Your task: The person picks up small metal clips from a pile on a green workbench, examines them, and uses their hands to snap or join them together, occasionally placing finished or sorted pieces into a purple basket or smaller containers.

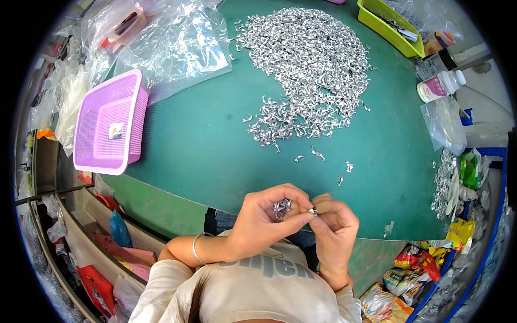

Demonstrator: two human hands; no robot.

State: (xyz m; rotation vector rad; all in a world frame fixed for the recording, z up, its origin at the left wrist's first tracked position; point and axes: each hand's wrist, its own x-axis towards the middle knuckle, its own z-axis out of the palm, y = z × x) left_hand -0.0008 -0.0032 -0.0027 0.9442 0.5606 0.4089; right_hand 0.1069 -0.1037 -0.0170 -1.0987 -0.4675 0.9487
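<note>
The desk is partly covered by a pile of metal clips. At its near edge, a bunch is enclosed by curled fingers of the left hand; one clip is pinched by the right hand, beside the left fingertips.

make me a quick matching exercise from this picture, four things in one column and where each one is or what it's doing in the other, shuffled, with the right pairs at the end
Things
1. left hand
2. big metal pile
3. purple basket
4. white bottle

Places and states
A. at the left side of the green table
B. spread over the table's far middle part
C. cupped around several small metal pieces
D. by the table's right edge, with a coloured label

Right pairs: 1-C, 2-B, 3-A, 4-D
</note>
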